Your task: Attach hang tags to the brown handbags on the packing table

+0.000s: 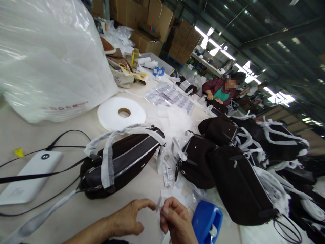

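My left hand (pixel 129 217) is low in the picture, thumb and index finger spread apart, the index tip close to a small whitish piece at my right fingertips. My right hand (pixel 175 218) pinches thumb against fingers; what it grips is too small and blurred to name. Beyond both hands lies a dark handbag (pixel 124 159) with a silver zip, its handles wrapped in white tissue. Right beside my right hand stands a blue tape dispenser-like holder (pixel 203 220). Small printed labels in clear plastic (pixel 167 174) lie just ahead of my hands.
Dark bags (pixel 238 183) with white wrapping pile up on the right. A white tape roll (pixel 106 113), a white power bank (pixel 33 176) and a big plastic sack (pixel 50 57) occupy the left. Printed sheets (pixel 170 96) lie farther back. A co-worker (pixel 220 89) handles a bag across the table.
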A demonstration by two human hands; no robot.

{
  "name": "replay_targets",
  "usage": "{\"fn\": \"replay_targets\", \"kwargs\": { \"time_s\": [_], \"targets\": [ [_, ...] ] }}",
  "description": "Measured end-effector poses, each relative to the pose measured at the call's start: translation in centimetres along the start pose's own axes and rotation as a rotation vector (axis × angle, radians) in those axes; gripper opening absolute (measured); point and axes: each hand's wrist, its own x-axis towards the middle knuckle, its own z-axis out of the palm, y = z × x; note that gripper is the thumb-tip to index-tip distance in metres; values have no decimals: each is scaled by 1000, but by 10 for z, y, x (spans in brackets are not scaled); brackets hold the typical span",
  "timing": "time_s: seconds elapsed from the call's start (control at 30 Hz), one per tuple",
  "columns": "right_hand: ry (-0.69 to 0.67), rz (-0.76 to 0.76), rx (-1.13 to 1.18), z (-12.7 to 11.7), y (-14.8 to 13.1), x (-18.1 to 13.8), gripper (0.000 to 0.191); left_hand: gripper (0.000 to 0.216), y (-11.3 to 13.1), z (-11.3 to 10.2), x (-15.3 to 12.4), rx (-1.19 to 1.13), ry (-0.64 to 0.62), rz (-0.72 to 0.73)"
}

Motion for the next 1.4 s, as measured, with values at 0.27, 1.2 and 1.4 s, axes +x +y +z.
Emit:
{"fn": "replay_targets", "kwargs": {
  "time_s": [0.27, 1.2, 1.4],
  "targets": [
    [-39, 6, 201, 8, -21, 4, 20, 59, 9, 8, 26, 337, 458, 161],
    [225, -486, -955, 6, -40, 21, 19, 16, -3, -13, 3, -453, 169, -99],
    [232, -506, -969, 0, -41, 22, 20, 13, -2, -8, 1, -511, 159, -129]
  ]
}}
